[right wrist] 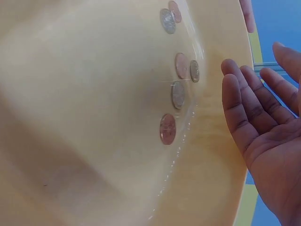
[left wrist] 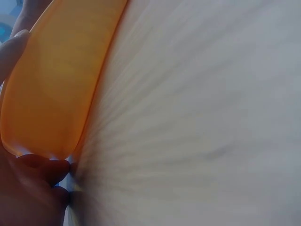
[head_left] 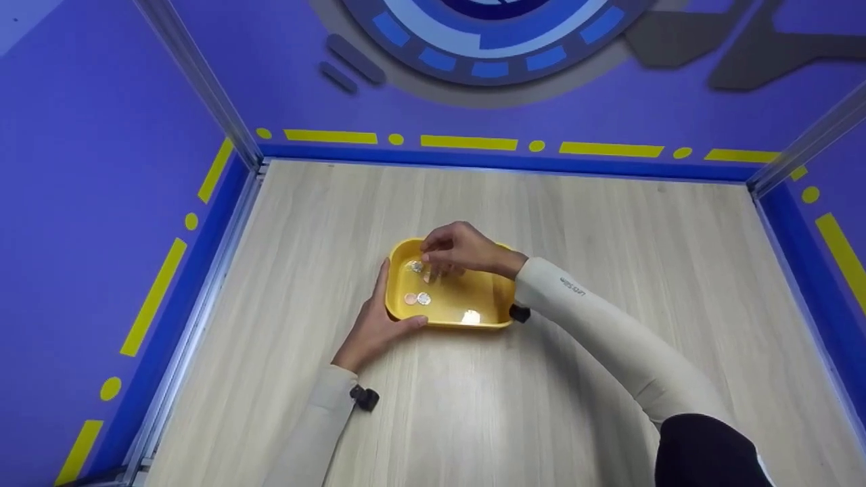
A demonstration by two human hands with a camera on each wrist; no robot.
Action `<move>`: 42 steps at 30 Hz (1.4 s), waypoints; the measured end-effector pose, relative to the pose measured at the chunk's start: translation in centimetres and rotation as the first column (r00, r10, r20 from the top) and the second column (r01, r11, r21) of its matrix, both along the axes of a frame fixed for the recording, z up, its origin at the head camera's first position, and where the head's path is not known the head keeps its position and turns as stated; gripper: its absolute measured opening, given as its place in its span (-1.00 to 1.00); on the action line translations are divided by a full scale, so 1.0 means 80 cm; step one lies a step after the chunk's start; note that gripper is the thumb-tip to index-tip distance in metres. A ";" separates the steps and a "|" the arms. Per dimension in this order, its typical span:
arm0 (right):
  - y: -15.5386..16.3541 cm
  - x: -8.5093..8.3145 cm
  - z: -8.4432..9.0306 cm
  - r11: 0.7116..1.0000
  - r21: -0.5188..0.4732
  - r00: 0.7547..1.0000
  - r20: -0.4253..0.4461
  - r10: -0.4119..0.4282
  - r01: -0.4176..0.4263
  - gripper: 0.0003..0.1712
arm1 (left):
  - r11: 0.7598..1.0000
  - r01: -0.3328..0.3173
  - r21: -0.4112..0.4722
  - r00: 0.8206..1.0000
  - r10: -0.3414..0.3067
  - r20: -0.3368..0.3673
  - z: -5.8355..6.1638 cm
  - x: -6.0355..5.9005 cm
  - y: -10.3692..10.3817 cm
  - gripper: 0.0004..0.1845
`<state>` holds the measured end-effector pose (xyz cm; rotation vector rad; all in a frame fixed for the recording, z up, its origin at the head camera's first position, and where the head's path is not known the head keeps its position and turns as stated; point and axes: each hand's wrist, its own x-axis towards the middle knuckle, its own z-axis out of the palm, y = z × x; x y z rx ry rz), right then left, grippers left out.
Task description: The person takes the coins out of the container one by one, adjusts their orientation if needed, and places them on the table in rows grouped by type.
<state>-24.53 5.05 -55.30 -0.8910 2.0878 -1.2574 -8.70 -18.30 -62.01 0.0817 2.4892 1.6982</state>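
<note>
A yellow plastic tub (head_left: 473, 297) with rounded corners sits on the table. My left hand (head_left: 377, 321) grips its left end, the thumb along the near rim and the fingers against the side. Inside lie several coins, such as a silver coin (head_left: 423, 298) beside a copper coin (head_left: 411, 298) near the left end. Over the tub hovers my right hand (head_left: 467, 247). The right wrist view shows its fingers (right wrist: 233, 101) loosely bent, with nothing held. Beneath that hand, a dark copper coin (right wrist: 168, 129) and a silver coin (right wrist: 178, 94) lie on the tub's glossy floor.
A pale wooden table (head_left: 609, 270) surrounds the tub. Blue-purple panels (head_left: 101, 169) with yellow dashes close it in at the left, back and right, joined by metal corner posts (head_left: 203, 81). A small black device (head_left: 365, 398) sits on the left wrist.
</note>
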 end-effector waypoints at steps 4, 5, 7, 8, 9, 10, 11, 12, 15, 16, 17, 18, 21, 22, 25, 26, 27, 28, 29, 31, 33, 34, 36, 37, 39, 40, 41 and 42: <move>-0.006 0.000 -0.002 0.998 0.014 0.998 0.027 0.059 -0.059 -0.62 | 1.000 0.001 -0.006 1.000 -0.001 0.002 -0.001 0.000 0.000 0.50; -0.008 0.000 -0.003 0.996 0.022 0.996 0.022 0.083 -0.083 -0.64 | 1.000 0.001 -0.007 1.000 -0.001 0.001 -0.001 0.000 -0.001 0.50; -0.010 0.000 -0.004 0.990 0.050 0.992 0.004 0.130 -0.130 -0.67 | 1.000 0.001 -0.007 1.000 -0.001 -0.003 0.000 0.000 0.000 0.50; -0.011 0.000 -0.006 0.986 0.068 0.988 -0.010 0.154 -0.153 -0.69 | 1.000 0.002 -0.005 1.000 -0.002 -0.005 0.000 0.000 0.001 0.50; -0.013 -0.001 -0.008 0.980 0.090 0.983 -0.028 0.182 -0.179 -0.71 | 1.000 0.002 -0.004 1.000 -0.002 -0.006 0.000 0.000 0.000 0.50; -0.015 -0.002 -0.010 0.973 0.114 0.977 -0.042 0.208 -0.202 -0.71 | 1.000 0.004 -0.003 1.000 -0.004 -0.008 0.000 0.000 -0.001 0.50; -0.016 -0.002 -0.012 0.965 0.135 0.971 -0.051 0.234 -0.226 -0.71 | 1.000 0.006 -0.004 1.000 -0.006 -0.010 0.000 0.001 -0.001 0.49; -0.018 -0.003 -0.014 0.957 0.155 0.965 -0.054 0.256 -0.245 -0.72 | 1.000 0.009 -0.003 1.000 -0.009 -0.012 -0.001 0.001 -0.001 0.49; -0.020 -0.007 -0.018 0.936 0.194 0.950 -0.053 0.308 -0.293 -0.73 | 1.000 0.011 -0.004 1.000 -0.011 -0.016 -0.001 0.001 -0.001 0.49; -0.021 -0.007 -0.020 0.931 0.202 0.946 -0.050 0.320 -0.304 -0.73 | 1.000 0.011 -0.006 1.000 -0.011 -0.016 -0.001 0.001 -0.001 0.49; -0.022 -0.008 -0.021 0.927 0.206 0.943 -0.050 0.330 -0.314 -0.74 | 1.000 0.009 -0.008 1.000 -0.009 -0.016 -0.001 0.001 -0.001 0.49; -0.023 -0.008 -0.022 0.923 0.213 0.939 -0.054 0.338 -0.320 -0.74 | 1.000 0.007 -0.010 1.000 -0.007 -0.015 -0.001 0.001 -0.001 0.49; -0.027 -0.008 -0.024 0.913 0.230 0.929 -0.079 0.362 -0.336 -0.74 | 1.000 0.002 -0.017 1.000 -0.002 -0.020 -0.001 0.001 -0.001 0.50; -0.028 -0.008 -0.026 0.910 0.235 0.924 -0.094 0.371 -0.342 -0.74 | 1.000 0.000 -0.018 1.000 0.000 -0.021 -0.001 0.000 -0.002 0.50; -0.030 -0.007 -0.033 0.904 0.237 0.908 -0.143 0.395 -0.356 -0.73 | 1.000 -0.003 -0.019 1.000 0.002 -0.031 -0.001 0.000 -0.001 0.50; -0.030 -0.006 -0.035 0.904 0.237 0.903 -0.158 0.399 -0.357 -0.73 | 1.000 -0.003 -0.016 0.999 0.003 -0.032 -0.001 -0.001 -0.001 0.50; -0.030 -0.006 -0.038 0.903 0.234 0.899 -0.172 0.403 -0.360 -0.73 | 1.000 -0.004 -0.014 0.999 0.003 -0.033 -0.001 -0.001 -0.001 0.51; -0.030 -0.006 -0.039 0.904 0.230 0.896 -0.183 0.405 -0.361 -0.73 | 1.000 -0.003 -0.015 0.999 0.002 -0.036 -0.002 -0.001 0.000 0.51; -0.030 -0.005 -0.040 0.903 0.231 0.893 -0.192 0.407 -0.362 -0.73 | 1.000 -0.002 -0.016 0.999 0.002 -0.038 -0.002 -0.001 0.001 0.51; -0.030 -0.004 -0.040 0.900 0.236 0.888 -0.201 0.413 -0.366 -0.74 | 1.000 -0.002 -0.016 0.999 0.001 -0.040 -0.002 -0.001 0.001 0.51; -0.032 -0.003 -0.039 0.893 0.252 0.880 -0.211 0.426 -0.372 -0.76 | 1.000 -0.001 -0.018 0.999 0.001 -0.037 -0.002 0.000 0.001 0.52; -0.033 -0.002 -0.037 0.888 0.265 0.875 -0.213 0.434 -0.376 -0.77 | 1.000 -0.001 -0.020 0.999 0.000 -0.036 -0.002 0.000 0.001 0.52; -0.035 0.000 -0.035 0.878 0.289 0.866 -0.218 0.450 -0.383 -0.80 | 1.000 -0.001 -0.021 0.999 0.000 -0.036 -0.002 0.001 0.001 0.52; -0.036 0.001 -0.034 0.872 0.302 0.862 -0.220 0.456 -0.384 -0.81 | 1.000 -0.001 -0.021 0.999 0.001 -0.036 -0.002 0.001 0.000 0.51; -0.038 0.003 -0.031 0.865 0.326 0.860 -0.218 0.461 -0.381 -0.83 | 1.000 -0.002 -0.019 0.999 0.001 -0.039 -0.002 0.000 0.000 0.51; -0.039 0.003 -0.031 0.863 0.334 0.861 -0.214 0.461 -0.379 -0.83 | 1.000 -0.002 -0.018 0.999 0.002 -0.041 -0.002 0.000 -0.001 0.51; -0.040 0.004 -0.031 0.862 0.340 0.863 -0.211 0.459 -0.376 -0.84 | 1.000 -0.002 -0.018 0.999 0.002 -0.042 -0.002 0.000 -0.001 0.51; -0.041 0.004 -0.031 0.862 0.346 0.865 -0.207 0.456 -0.372 -0.84 | 1.000 -0.001 -0.014 0.999 0.000 -0.042 -0.003 0.000 -0.002 0.51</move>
